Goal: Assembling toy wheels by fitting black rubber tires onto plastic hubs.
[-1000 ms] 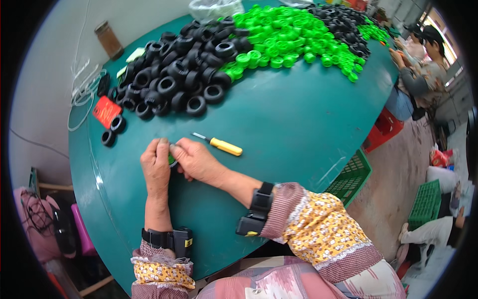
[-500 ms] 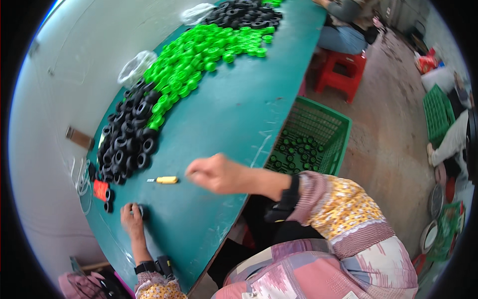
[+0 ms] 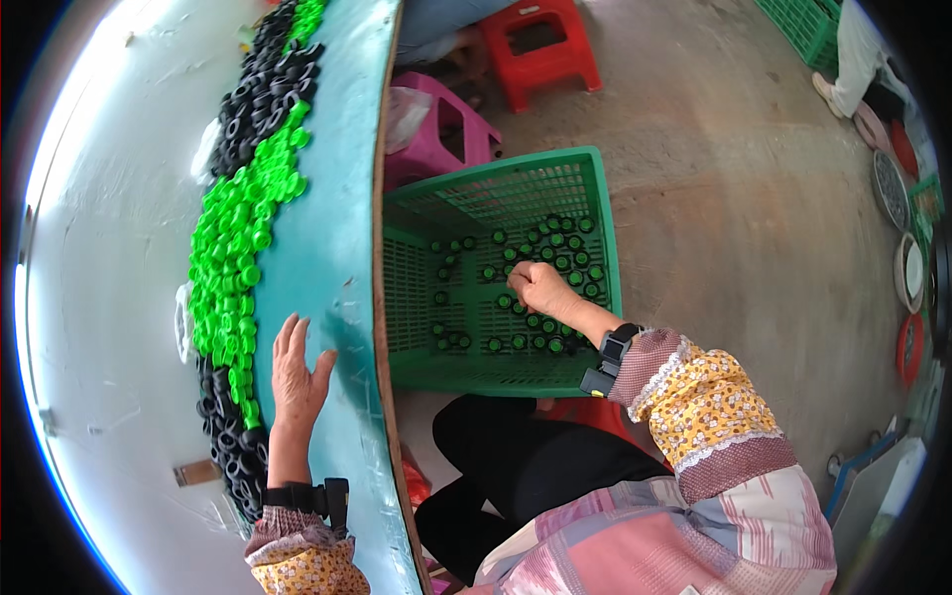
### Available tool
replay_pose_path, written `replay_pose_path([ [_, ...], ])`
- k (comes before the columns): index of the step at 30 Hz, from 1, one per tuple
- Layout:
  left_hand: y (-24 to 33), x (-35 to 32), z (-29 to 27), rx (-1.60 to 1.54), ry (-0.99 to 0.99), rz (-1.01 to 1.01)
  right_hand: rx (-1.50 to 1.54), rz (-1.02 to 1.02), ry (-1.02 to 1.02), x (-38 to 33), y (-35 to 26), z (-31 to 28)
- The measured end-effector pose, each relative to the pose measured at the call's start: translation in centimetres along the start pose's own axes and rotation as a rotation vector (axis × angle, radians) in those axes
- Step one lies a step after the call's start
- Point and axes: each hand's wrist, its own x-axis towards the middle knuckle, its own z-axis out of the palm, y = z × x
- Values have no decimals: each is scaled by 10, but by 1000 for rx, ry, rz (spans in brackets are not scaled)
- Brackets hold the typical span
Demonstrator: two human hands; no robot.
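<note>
My left hand (image 3: 299, 382) is open over the green tabletop (image 3: 342, 228), fingers stretched and thumb apart, holding nothing. Nearest to it is a long pile of bright green plastic wheel hubs (image 3: 226, 268). Black rubber tyres (image 3: 235, 451) lie heaped just beyond my left wrist. My right hand (image 3: 542, 288) reaches into the green plastic basket (image 3: 602, 198) beside the table. Its fingers are curled together, and whatever they may hold is hidden. Under and around it, on the basket's floor, lie many small black wheels with green centres (image 3: 562, 263).
More black tyres (image 3: 260, 99) are heaped at the table's far end. A pink stool (image 3: 451, 129) and a red stool (image 3: 545, 50) stand beyond the basket. A person's leg (image 3: 853, 59) shows at the far right, near several basins (image 3: 890, 188). The table's wooden edge (image 3: 379, 198) runs beside the basket.
The view has swung right toward the basket. My right hand has moved from over the table into the basket. My left hand has left a black tyre and opened.
</note>
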Motion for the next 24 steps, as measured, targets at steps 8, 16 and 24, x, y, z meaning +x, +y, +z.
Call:
replay_pose_path([
  [8, 6, 62, 44, -123, -87, 79, -62, -53, 83, 54, 24, -8],
  [16, 9, 73, 51, -83, -85, 83, -77, -57, 47, 146, 2, 10],
  [24, 12, 71, 46, -133, -159, -6, -518, -416, 363, 273, -20, 34],
])
